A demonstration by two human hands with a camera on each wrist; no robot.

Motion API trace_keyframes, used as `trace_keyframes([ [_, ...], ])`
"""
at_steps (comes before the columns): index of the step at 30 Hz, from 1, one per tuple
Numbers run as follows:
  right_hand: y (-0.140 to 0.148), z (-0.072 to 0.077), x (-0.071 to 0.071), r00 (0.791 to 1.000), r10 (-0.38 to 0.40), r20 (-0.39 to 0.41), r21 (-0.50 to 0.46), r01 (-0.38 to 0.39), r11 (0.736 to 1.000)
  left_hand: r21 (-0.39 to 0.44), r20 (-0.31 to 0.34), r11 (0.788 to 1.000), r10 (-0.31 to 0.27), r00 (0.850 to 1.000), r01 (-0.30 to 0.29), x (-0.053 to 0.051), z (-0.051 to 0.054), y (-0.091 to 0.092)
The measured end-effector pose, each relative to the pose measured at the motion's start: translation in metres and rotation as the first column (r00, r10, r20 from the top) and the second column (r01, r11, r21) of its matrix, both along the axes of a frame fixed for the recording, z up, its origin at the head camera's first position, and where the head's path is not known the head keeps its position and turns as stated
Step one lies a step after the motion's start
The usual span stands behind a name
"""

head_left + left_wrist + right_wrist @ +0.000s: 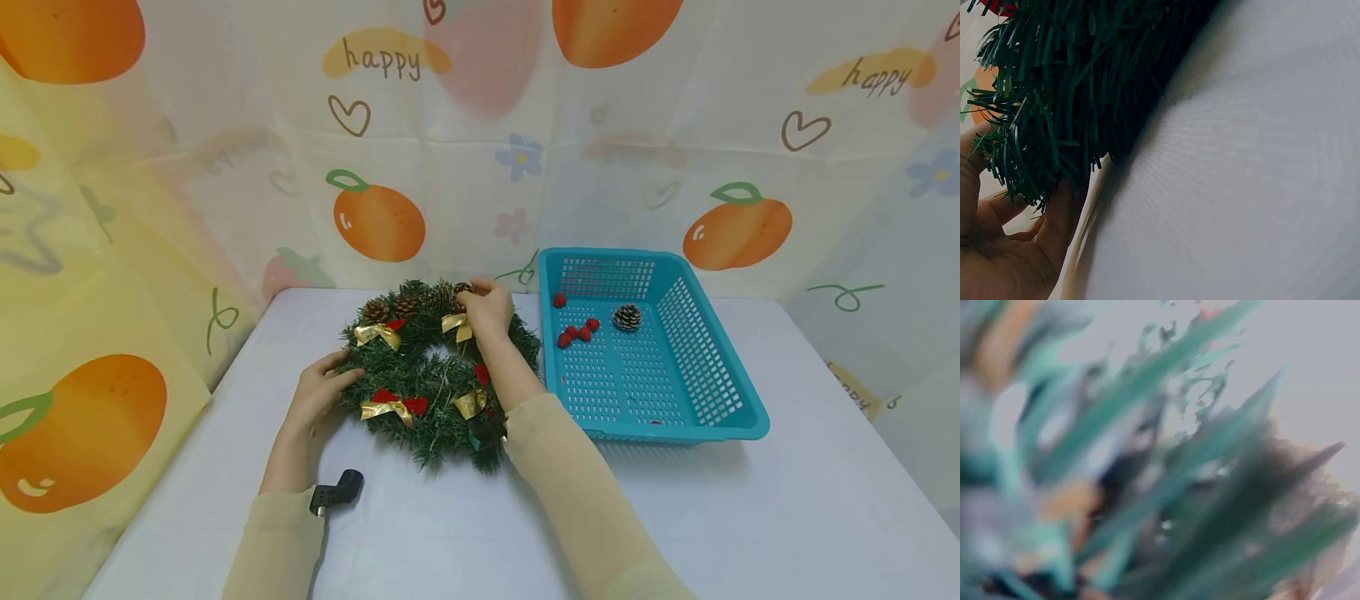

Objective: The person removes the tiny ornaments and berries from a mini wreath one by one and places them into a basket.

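Observation:
A green wreath (405, 371) with gold and red bows lies on the table, several pinecones along its far side. My left hand (318, 387) grips its left edge. In the left wrist view, the fingers of that hand (1016, 250) curve round the green strands (1079, 81). At the wreath's upper right, my right hand (489, 312) pinches a pinecone (463, 288), partly hidden by the fingers, beside a gold bow (457, 326). Blurred green strands (1210, 506) fill most of the right wrist view, where the hand cannot be made out clearly.
Right of the wreath stands a blue basket (723, 362) holding a frosted pinecone (627, 317) and several red berries (585, 333). A white cloth covers the table (420, 533); a patterned curtain (465, 167) hangs behind. A black device (337, 492) is at the left wrist.

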State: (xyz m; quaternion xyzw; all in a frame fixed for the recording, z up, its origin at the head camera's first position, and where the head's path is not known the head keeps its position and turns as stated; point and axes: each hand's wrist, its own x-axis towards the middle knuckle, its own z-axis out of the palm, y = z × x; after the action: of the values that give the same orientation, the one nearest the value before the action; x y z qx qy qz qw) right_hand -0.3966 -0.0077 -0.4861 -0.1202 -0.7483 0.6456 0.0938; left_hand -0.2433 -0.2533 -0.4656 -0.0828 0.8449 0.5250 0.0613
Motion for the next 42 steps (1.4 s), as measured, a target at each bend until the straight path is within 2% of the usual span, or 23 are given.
trace_keyframes([
  [6,0.001,0.003,-0.006,0.999,0.005,-0.053,0.018,-0.004,1.0,0.012,0.004,1.0,0.003,1.0,-0.003,0.0,0.0,0.0],
  [14,0.005,0.009,-0.019,0.995,0.038,-0.095,-0.075,-0.045,0.996,0.015,0.002,1.0,0.007,1.0,-0.007,-0.001,-0.002,-0.002],
  [18,0.009,0.023,-0.021,0.993,0.061,-0.103,-0.13,-0.074,0.989,0.016,0.005,1.0,0.005,1.0,-0.005,-0.001,-0.002,-0.003],
  [20,0.014,0.054,0.002,0.993,0.078,-0.086,-0.153,-0.091,0.984,0.013,0.004,1.0,0.002,1.0,-0.002,-0.001,-0.001,-0.002],
  [25,0.034,0.146,0.077,0.989,0.116,-0.091,-0.222,-0.133,0.966,0.015,-0.001,1.0,-0.005,1.0,0.005,0.0,0.0,-0.002],
  [26,0.038,0.156,0.083,0.989,0.113,-0.098,-0.233,-0.133,0.963,0.017,-0.001,1.0,-0.005,1.0,0.005,0.0,0.0,-0.002],
  [31,0.058,0.173,0.089,0.987,0.091,-0.129,-0.253,-0.122,0.96,0.01,0.001,1.0,-0.007,1.0,0.007,-0.001,0.0,-0.001],
  [42,0.107,0.18,0.089,0.986,-0.003,-0.166,-0.306,-0.048,0.951,0.014,0.019,1.0,-0.007,1.0,0.007,-0.001,-0.001,0.0],
])
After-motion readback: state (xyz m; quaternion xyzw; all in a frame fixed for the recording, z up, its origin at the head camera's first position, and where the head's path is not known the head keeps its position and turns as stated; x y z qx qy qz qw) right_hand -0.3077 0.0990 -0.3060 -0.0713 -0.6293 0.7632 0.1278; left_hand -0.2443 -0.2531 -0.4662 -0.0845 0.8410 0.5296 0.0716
